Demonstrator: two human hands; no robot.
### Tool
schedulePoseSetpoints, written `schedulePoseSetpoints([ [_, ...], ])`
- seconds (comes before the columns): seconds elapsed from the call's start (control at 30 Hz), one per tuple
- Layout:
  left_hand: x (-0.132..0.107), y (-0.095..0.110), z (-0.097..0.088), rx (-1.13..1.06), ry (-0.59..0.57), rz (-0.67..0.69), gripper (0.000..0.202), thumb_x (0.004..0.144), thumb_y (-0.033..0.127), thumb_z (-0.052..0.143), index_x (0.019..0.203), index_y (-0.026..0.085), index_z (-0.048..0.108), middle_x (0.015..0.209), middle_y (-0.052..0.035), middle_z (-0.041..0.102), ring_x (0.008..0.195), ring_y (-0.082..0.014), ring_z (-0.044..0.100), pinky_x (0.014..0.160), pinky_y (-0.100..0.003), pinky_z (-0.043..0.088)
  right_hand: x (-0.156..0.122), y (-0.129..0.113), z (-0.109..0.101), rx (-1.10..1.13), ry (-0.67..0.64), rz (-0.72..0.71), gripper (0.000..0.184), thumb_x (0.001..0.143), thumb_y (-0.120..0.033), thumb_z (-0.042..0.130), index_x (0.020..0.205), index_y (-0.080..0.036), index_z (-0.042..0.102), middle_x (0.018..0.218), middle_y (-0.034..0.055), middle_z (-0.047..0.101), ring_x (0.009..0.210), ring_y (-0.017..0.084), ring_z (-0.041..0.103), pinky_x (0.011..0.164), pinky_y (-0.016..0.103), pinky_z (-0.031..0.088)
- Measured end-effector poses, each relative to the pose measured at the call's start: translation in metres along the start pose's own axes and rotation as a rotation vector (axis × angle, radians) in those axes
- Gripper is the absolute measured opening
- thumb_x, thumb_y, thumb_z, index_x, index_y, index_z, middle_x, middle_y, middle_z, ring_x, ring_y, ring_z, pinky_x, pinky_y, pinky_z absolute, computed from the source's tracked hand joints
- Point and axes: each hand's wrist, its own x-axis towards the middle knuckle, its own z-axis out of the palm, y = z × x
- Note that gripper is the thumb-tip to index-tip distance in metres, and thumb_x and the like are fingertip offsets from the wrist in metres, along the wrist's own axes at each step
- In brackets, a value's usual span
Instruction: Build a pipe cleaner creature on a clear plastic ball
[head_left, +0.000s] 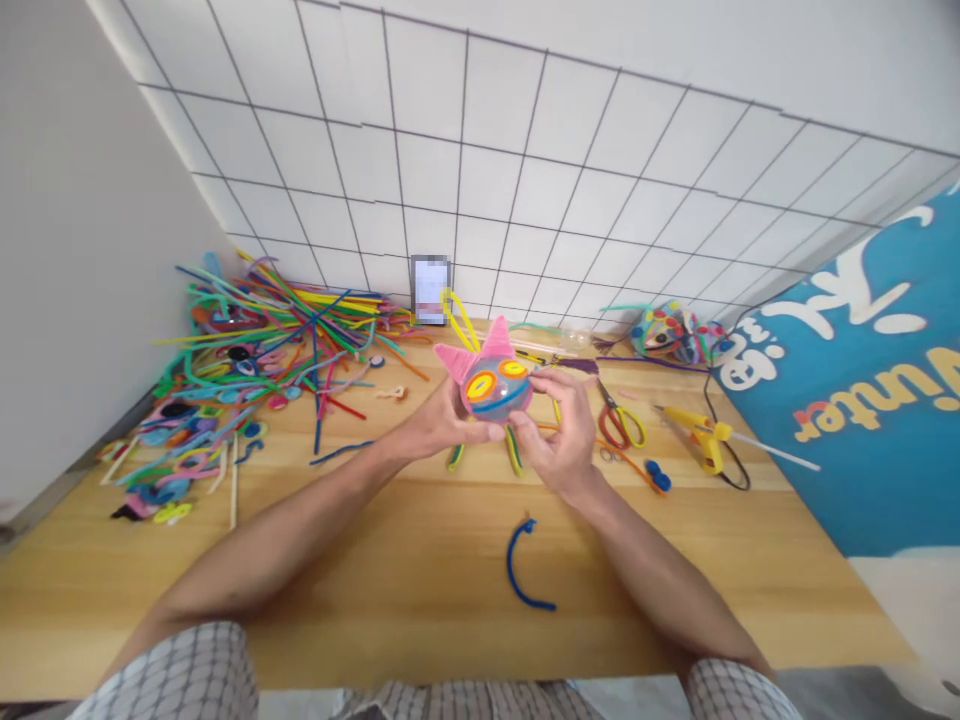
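Both hands hold a round craft figure (495, 385) above the wooden table (390, 570). It is a bluish ball with pink pointed ears and two yellow-and-orange ringed eyes. My left hand (442, 420) cups its left and lower side with curled fingers. My right hand (559, 430) grips its right side, thumb and fingers closed on it. Green and yellow pipe-cleaner pieces (514, 450) hang below the ball between the hands. A bent blue pipe cleaner (517, 570) lies on the table just in front of my hands.
A big heap of coloured pipe cleaners (277, 340) and small craft shapes covers the table's left. Scissors (619, 420) and a yellow glue gun (701, 435) with cord lie to the right. A second decorated ball (667, 330) and a phone (430, 290) stand by the tiled wall. A blue banner (855, 390) is at right.
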Motion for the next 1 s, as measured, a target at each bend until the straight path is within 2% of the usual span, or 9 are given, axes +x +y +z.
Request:
schedulePoseSetpoints([
  [0.2,0.001,-0.004,0.0,-0.062,0.017,0.053,0.085,0.074,0.045,0.111,0.141,0.022,0.062,0.142,-0.0148,0.08,0.126,-0.0305,0.08,0.108,-0.041,0.064,0.0,0.005,0.002,0.0,-0.005,0.01,0.033,0.11,-0.038,0.074,0.14,-0.025,0.068,0.129,0.0142,0.08,0.12,0.033,0.079,0.097,0.053,0.071],
  [0.37,0.002,-0.003,0.002,-0.118,0.034,0.05,0.077,0.078,0.05,0.108,0.136,0.02,0.067,0.135,-0.0136,0.083,0.122,-0.0321,0.082,0.107,-0.042,0.065,-0.001,0.002,0.003,-0.018,0.001,-0.009,0.035,0.109,-0.037,0.074,0.142,-0.027,0.068,0.13,0.0142,0.079,0.121,0.033,0.078,0.101,0.057,0.07],
  [0.47,0.0,-0.004,0.002,-0.126,0.065,0.042,0.075,0.076,0.046,0.108,0.135,0.02,0.071,0.132,-0.0132,0.085,0.121,-0.0339,0.083,0.107,-0.044,0.066,-0.004,0.0,0.003,-0.031,-0.003,-0.013,0.042,0.107,-0.038,0.077,0.146,-0.028,0.065,0.132,0.0143,0.078,0.122,0.035,0.078,0.103,0.06,0.069],
  [0.63,-0.002,-0.007,0.0,-0.138,0.052,0.051,0.074,0.076,0.042,0.108,0.136,0.021,0.072,0.128,-0.013,0.087,0.119,-0.034,0.085,0.105,-0.044,0.069,-0.012,0.001,0.005,0.004,0.02,0.062,0.055,0.106,-0.043,0.08,0.153,-0.026,0.058,0.135,0.0164,0.075,0.121,0.034,0.078,0.098,0.055,0.072],
  [0.83,-0.002,-0.005,0.0,-0.128,0.053,0.064,0.068,0.08,0.043,0.106,0.134,0.022,0.072,0.128,-0.0122,0.087,0.115,-0.0309,0.086,0.102,-0.038,0.069,-0.007,-0.002,0.004,-0.049,0.008,0.02,0.046,0.108,-0.043,0.078,0.149,-0.028,0.06,0.131,0.0141,0.078,0.121,0.034,0.079,0.102,0.059,0.07],
  [1.0,-0.002,-0.005,-0.001,-0.128,0.024,0.053,0.076,0.075,0.038,0.109,0.138,0.022,0.069,0.135,-0.0129,0.084,0.119,-0.0297,0.084,0.103,-0.038,0.067,-0.003,-0.004,0.0,-0.042,0.001,-0.014,0.043,0.109,-0.041,0.078,0.147,-0.028,0.062,0.131,0.0139,0.08,0.121,0.034,0.08,0.101,0.058,0.069],
])
